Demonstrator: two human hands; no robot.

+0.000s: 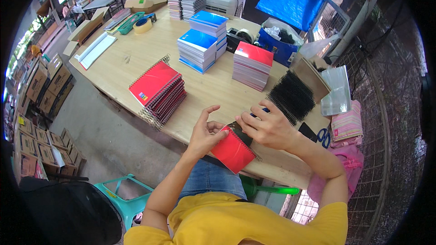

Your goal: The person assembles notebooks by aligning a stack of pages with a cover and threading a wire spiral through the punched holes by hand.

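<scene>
At the table's near edge, my left hand (206, 134) grips a small red-covered spiral notebook (234, 152) by its upper left corner, thumb on the cover. A dark wire coil runs along the notebook's upper right edge. My right hand (268, 124) is closed around a tool with blue on its handle (260, 111), mostly hidden by the fingers, close to the coil's upper end. Just beyond that hand lies a heap of loose black wire coils (293, 95). To the left stands a stack of red spiral-bound notebooks (156, 86).
Blue-covered stacks (197, 47) and a red-topped stack (252, 63) stand farther back on the wooden table (150, 41). Blue-handled scissors (323, 137) lie at the right edge, beside a pink striped cloth (347, 124). A turquoise stool (122, 195) stands at lower left.
</scene>
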